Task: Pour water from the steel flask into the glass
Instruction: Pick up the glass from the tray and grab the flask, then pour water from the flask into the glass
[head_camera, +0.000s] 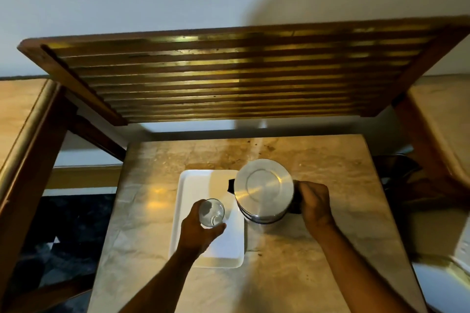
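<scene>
The steel flask (264, 189) stands upright on the stone table (318, 249), seen from above, its round lid shiny and a black spout pointing left over the tray's corner. My right hand (316, 204) is wrapped around the black handle on its right side. A clear glass (211, 211) sits over the white rectangular tray (193, 190), and my left hand (201, 230) grips it from below and the left. I cannot tell whether the glass rests on the tray or is lifted. Inside the glass I cannot make out any water.
A slatted wooden shelf (229, 76) overhangs the far half of the table, held on wooden legs at both sides. A dark object (396, 170) lies right of the table beside the right leg. The floor to the left is dark.
</scene>
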`<state>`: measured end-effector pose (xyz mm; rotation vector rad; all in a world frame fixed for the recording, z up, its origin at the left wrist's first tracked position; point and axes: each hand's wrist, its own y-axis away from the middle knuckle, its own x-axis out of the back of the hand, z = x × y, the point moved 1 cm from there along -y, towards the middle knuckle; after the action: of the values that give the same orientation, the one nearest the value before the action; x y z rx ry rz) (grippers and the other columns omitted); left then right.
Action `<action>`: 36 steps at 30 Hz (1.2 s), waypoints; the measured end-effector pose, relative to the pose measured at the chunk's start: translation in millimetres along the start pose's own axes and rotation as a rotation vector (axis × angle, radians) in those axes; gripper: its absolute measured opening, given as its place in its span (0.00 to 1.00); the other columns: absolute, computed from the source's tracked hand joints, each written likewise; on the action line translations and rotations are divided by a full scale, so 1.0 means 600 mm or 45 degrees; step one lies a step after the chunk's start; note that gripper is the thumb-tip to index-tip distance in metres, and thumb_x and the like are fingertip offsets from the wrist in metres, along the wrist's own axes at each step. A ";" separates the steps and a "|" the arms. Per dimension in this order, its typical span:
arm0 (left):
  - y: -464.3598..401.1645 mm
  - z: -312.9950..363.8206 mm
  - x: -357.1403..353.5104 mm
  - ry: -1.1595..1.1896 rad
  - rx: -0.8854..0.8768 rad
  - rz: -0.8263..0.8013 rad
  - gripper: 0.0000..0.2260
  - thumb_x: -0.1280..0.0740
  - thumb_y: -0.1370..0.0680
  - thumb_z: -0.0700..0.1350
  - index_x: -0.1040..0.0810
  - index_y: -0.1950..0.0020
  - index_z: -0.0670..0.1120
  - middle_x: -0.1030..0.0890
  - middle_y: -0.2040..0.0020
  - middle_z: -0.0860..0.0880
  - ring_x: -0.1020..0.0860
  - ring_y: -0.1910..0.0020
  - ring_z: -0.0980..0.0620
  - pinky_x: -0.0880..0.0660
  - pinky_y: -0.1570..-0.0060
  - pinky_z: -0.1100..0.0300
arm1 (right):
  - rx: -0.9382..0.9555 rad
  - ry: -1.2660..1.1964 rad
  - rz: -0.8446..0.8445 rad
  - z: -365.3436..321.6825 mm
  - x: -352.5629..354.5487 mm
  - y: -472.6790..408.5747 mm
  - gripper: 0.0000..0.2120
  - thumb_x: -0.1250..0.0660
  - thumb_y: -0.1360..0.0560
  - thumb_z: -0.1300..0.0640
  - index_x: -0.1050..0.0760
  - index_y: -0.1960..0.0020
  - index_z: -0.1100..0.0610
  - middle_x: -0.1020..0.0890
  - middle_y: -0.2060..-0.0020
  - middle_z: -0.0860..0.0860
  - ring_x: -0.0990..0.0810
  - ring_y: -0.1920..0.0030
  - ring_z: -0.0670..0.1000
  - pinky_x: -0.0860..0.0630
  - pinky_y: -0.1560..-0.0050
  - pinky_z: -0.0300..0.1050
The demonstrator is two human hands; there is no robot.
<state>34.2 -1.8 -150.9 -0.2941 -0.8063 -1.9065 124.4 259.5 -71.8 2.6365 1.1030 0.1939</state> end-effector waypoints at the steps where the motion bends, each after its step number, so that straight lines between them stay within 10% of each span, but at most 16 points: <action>1: -0.001 0.011 0.006 -0.014 -0.014 -0.013 0.34 0.17 0.38 0.46 0.27 0.36 0.48 0.19 0.42 0.52 0.21 0.42 0.48 0.26 0.45 0.58 | 0.037 0.014 0.029 -0.009 -0.009 -0.004 0.13 0.34 0.34 0.56 0.23 0.76 0.53 0.23 0.80 0.45 0.24 0.74 0.46 0.25 0.72 0.41; 5: 0.005 0.091 0.066 -0.008 -0.109 0.029 0.32 0.18 0.39 0.47 0.25 0.37 0.51 0.19 0.44 0.53 0.21 0.45 0.49 0.24 0.45 0.55 | 0.146 0.057 0.053 -0.078 -0.040 0.008 0.16 0.31 0.30 0.62 0.25 0.76 0.54 0.24 0.81 0.43 0.27 0.76 0.41 0.28 0.71 0.33; 15: 0.074 0.405 0.282 0.072 -0.537 0.182 0.22 0.22 0.40 0.45 0.21 0.47 0.53 0.18 0.53 0.53 0.19 0.55 0.54 0.22 0.60 0.66 | 0.251 -0.051 0.126 -0.466 -0.066 0.065 0.16 0.31 0.26 0.62 0.20 0.73 0.55 0.20 0.74 0.52 0.22 0.66 0.55 0.25 0.62 0.52; 26: 0.214 0.709 0.509 0.252 -0.912 0.282 0.19 0.21 0.37 0.43 0.25 0.52 0.53 0.18 0.55 0.50 0.17 0.61 0.53 0.22 0.66 0.65 | 0.864 0.648 0.038 -1.006 -0.124 0.221 0.17 0.32 0.39 0.45 0.21 0.70 0.60 0.18 0.74 0.52 0.20 0.69 0.57 0.24 0.65 0.52; 36: 0.262 0.789 0.577 0.248 -1.075 0.296 0.22 0.22 0.39 0.48 0.25 0.48 0.53 0.18 0.53 0.50 0.15 0.56 0.48 0.15 0.56 0.50 | 1.088 1.224 0.020 -1.146 -0.165 0.314 0.12 0.33 0.38 0.46 0.17 0.69 0.53 0.14 0.66 0.49 0.17 0.62 0.53 0.21 0.54 0.50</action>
<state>-57.8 16.4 448.9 -0.6649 0.1966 -1.9212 26.1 200.2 638.5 3.3590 1.7180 1.3807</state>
